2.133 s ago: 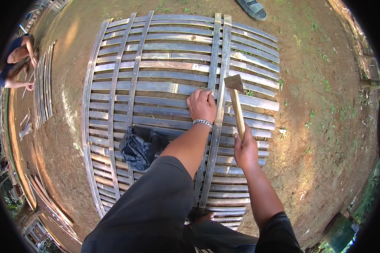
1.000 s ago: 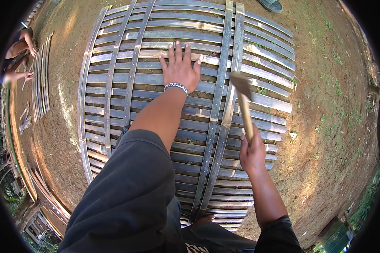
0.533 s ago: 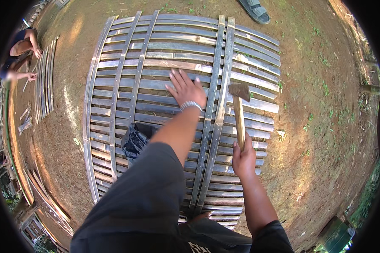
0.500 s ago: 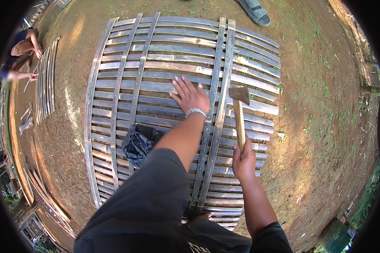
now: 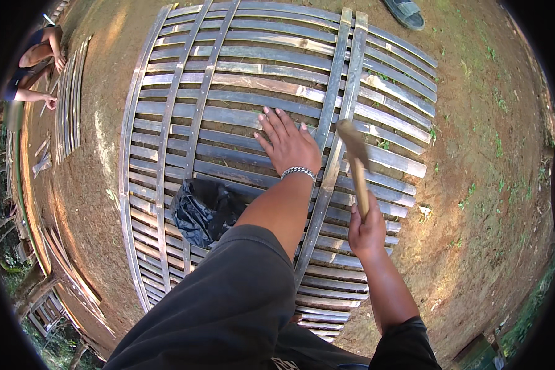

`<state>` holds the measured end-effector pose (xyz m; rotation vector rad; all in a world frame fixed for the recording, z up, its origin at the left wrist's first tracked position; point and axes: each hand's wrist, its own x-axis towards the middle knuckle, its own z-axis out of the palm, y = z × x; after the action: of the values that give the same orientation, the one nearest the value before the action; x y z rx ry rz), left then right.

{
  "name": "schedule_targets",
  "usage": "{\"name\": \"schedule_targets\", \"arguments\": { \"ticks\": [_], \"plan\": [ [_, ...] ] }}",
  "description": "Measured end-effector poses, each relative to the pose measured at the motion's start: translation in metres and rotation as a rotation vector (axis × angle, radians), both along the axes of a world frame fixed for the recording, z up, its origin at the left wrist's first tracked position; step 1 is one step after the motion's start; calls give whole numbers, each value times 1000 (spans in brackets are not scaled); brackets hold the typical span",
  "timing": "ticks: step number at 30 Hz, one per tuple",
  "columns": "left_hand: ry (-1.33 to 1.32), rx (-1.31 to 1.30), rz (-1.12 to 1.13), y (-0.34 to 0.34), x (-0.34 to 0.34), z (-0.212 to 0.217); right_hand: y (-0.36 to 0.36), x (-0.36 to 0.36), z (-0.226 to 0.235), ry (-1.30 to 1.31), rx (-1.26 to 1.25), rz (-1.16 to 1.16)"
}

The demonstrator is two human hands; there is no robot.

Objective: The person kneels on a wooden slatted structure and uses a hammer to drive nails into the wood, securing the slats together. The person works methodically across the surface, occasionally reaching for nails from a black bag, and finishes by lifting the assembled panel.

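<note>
My left hand, with a chain bracelet at the wrist, lies palm down on the slatted bamboo panel, its fingers spread. It rests just left of two long lengthwise strips that run side by side. My right hand grips the wooden handle of a hatchet. The hatchet's brown metal head is raised and blurred, in front of the right-hand strip; whether it touches the panel I cannot tell. Beside my left forearm, a crumpled black plastic bag sits on the slats, its contents hidden.
A person crouches at the far left beside a smaller slatted panel. A sandaled foot is beyond the panel's far right edge. Loose bamboo strips lie at lower left. Bare earth surrounds the panel.
The view has shifted, so the panel appears larger. The hatchet head has tilted and is now blurred by motion. My left hand remains flat on the slats.
</note>
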<state>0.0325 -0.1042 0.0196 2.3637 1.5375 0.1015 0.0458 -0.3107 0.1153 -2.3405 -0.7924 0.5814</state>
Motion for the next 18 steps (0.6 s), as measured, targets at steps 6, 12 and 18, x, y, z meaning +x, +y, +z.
{"name": "schedule_targets", "arguments": {
  "ticks": [6,12,18],
  "plan": [
    [8,-34,0,-6,-2,2,-10,6,3,-9,-10,-2],
    [-11,-2,-3,-3,-1,2,13,19,26,-22,145,-80],
    [-20,-11,-7,-4,-4,0,23,44,32,171,-156,1]
  ]
}}
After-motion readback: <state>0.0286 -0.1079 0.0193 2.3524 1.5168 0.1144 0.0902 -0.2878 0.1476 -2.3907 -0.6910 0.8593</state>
